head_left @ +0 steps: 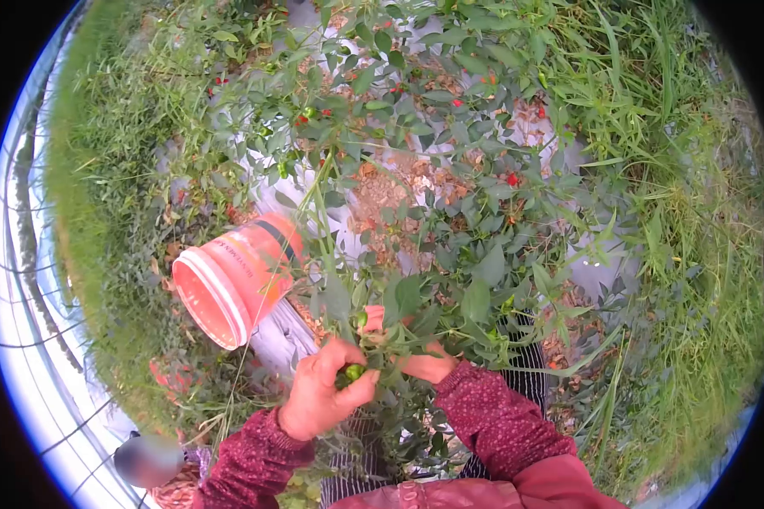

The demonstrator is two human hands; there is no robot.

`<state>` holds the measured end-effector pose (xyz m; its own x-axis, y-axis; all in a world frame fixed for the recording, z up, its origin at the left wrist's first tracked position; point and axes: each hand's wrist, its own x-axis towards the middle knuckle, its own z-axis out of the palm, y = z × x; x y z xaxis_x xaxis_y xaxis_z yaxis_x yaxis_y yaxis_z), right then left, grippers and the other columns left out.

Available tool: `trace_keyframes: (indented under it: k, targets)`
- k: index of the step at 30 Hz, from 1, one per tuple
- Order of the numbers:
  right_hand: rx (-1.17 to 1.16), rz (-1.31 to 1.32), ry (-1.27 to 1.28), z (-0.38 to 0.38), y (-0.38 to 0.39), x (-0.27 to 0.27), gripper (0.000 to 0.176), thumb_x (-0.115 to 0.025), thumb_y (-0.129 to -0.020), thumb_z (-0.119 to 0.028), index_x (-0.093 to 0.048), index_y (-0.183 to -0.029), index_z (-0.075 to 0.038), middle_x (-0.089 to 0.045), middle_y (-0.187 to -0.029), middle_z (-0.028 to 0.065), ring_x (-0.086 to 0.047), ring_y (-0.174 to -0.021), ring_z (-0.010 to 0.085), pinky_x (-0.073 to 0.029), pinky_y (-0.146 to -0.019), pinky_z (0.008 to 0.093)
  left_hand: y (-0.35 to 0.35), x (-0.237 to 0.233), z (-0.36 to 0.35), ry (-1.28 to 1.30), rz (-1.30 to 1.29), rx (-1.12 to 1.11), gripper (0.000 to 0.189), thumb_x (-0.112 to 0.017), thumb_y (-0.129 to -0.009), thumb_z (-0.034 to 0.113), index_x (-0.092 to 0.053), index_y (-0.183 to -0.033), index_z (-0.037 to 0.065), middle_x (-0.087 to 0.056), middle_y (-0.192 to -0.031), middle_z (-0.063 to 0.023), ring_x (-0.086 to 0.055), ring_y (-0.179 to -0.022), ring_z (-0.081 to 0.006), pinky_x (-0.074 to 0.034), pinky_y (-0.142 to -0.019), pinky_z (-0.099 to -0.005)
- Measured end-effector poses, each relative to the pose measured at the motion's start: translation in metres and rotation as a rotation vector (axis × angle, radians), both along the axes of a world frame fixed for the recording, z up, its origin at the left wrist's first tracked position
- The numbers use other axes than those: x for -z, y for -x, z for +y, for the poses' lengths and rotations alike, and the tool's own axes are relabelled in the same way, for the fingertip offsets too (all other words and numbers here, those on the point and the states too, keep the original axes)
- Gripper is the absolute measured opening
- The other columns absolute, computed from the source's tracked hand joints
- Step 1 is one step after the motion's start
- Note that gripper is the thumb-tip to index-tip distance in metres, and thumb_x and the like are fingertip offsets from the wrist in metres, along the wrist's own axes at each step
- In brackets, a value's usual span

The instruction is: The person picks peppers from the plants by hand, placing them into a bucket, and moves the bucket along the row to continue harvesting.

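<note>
My left hand (329, 388) is closed, thumb and fingers pinched around small green peppers (354, 371). Beside it, my right hand (429, 365) reaches in among the leaves of a pepper plant (475, 301). Its fingers show only in part; they are bent around a leafy branch, and foliage hides much of the grip. Another small green pepper (362, 319) is close to the right fingertips. A pinkish-orange bucket (263, 259) with dark lettering lies tilted to the left of my hands, its mouth facing down and left.
More pepper plants grow ahead, with red peppers (512, 179) among the leaves. Pale ground sheeting (284, 335) and dry leaves show between them. Tall grass (688, 254) borders the right. Another person (148, 462) is at lower left, near a curved, wire-lined edge.
</note>
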<state>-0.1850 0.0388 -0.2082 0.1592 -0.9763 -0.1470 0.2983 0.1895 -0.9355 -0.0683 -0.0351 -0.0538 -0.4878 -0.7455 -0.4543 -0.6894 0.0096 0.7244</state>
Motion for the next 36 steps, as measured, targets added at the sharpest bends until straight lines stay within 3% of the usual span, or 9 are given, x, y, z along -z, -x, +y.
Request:
trace_keyframes:
  k: [10,18,20,23,25,31,34,35,36]
  targets:
    - [-0.164,0.017,0.029,0.032,-0.015,0.020,0.040,-0.057,-0.078,0.002,-0.056,-0.117,-0.008,-0.054,-0.124,0.0059,-0.048,-0.118,0.0234,-0.029,-0.106,0.0357,0.030,-0.020,-0.080,-0.472,0.371,-0.557,0.011,-0.043,-0.086,0.001,-0.052,-0.091,0.005,-0.059,-0.082,-0.0055,-0.057,-0.063,-0.0102,-0.042,-0.045,-0.0198]
    - [-0.304,-0.155,-0.051,0.033,-0.019,0.017,0.043,-0.063,-0.076,-0.009,-0.054,-0.117,-0.007,-0.038,-0.137,0.0103,-0.023,-0.136,0.0277,-0.026,-0.108,0.0422,0.081,0.208,-0.141,-0.517,-0.088,-0.473,0.021,-0.054,-0.088,0.015,-0.059,-0.105,0.004,-0.054,-0.071,-0.0013,-0.051,-0.055,-0.0101,-0.038,-0.040,-0.0233]
    - [-0.171,-1.023,-0.489,0.040,-0.021,0.021,0.042,-0.064,-0.074,-0.010,-0.056,-0.115,-0.005,-0.037,-0.138,0.0110,-0.020,-0.137,0.0281,-0.026,-0.108,0.0426,0.076,0.261,-0.162,-0.348,-0.234,-0.414,0.029,-0.056,-0.086,0.015,-0.056,-0.112,0.004,-0.056,-0.073,-0.0033,-0.052,-0.054,-0.0114,-0.038,-0.040,-0.0243]
    - [-0.222,-0.530,-0.123,0.052,-0.034,0.041,0.047,-0.058,-0.079,-0.008,-0.046,-0.124,-0.004,-0.034,-0.140,0.0093,-0.029,-0.130,0.0229,-0.031,-0.105,0.0349,0.060,0.349,-0.183,-0.053,-0.155,-0.543,0.036,-0.056,-0.085,0.014,-0.051,-0.120,0.005,-0.057,-0.074,-0.0048,-0.051,-0.052,-0.0121,-0.038,-0.038,-0.0252]
    - [-0.307,-0.057,0.058,0.072,-0.043,0.053,0.052,-0.052,-0.086,-0.006,-0.035,-0.135,-0.005,-0.031,-0.143,0.0104,-0.035,-0.129,0.0213,-0.032,-0.105,0.0330,0.082,0.336,-0.194,-0.084,-0.008,-0.673,0.035,-0.056,-0.085,0.015,-0.051,-0.119,0.005,-0.057,-0.074,-0.0047,-0.051,-0.049,-0.0120,-0.037,-0.037,-0.0253]
    - [-0.289,-0.006,0.166,0.068,-0.031,0.053,0.053,-0.052,-0.085,-0.007,-0.035,-0.135,-0.006,-0.033,-0.141,0.0121,-0.036,-0.127,0.0257,-0.028,-0.107,0.0377,0.086,0.316,-0.205,-0.230,0.171,-0.689,0.033,-0.060,-0.085,0.018,-0.054,-0.114,0.004,-0.060,-0.076,-0.0026,-0.053,-0.058,-0.0095,-0.044,-0.050,-0.0273]
    - [-0.275,-0.540,-0.363,0.024,-0.014,0.025,0.053,-0.052,-0.085,-0.010,-0.036,-0.135,-0.010,-0.036,-0.138,0.0110,-0.036,-0.127,0.0262,-0.028,-0.107,0.0377,0.080,0.280,-0.196,-0.264,0.088,-0.650,0.022,-0.058,-0.087,0.022,-0.060,-0.102,0.007,-0.058,-0.068,-0.0005,-0.049,-0.048,-0.0096,-0.041,-0.045,-0.0249]
    - [-0.305,-0.138,0.137,-0.008,0.019,0.012,0.050,-0.050,-0.087,-0.011,-0.037,-0.135,-0.013,-0.038,-0.136,0.0098,-0.035,-0.128,0.0252,-0.027,-0.107,0.0361,0.075,0.266,-0.190,-0.306,0.106,-0.629,0.021,-0.058,-0.088,0.023,-0.060,-0.101,0.007,-0.057,-0.067,-0.0009,-0.049,-0.046,-0.0098,-0.040,-0.043,-0.0244]
    - [-0.306,-0.140,0.141,-0.008,0.016,0.015,0.050,-0.050,-0.087,-0.011,-0.037,-0.135,-0.013,-0.038,-0.136,0.0098,-0.035,-0.128,0.0252,-0.027,-0.107,0.0361,0.072,0.250,-0.182,-0.351,0.125,-0.610,0.021,-0.058,-0.088,0.025,-0.060,-0.100,0.007,-0.056,-0.065,-0.0012,-0.049,-0.045,-0.0100,-0.039,-0.041,-0.0239]
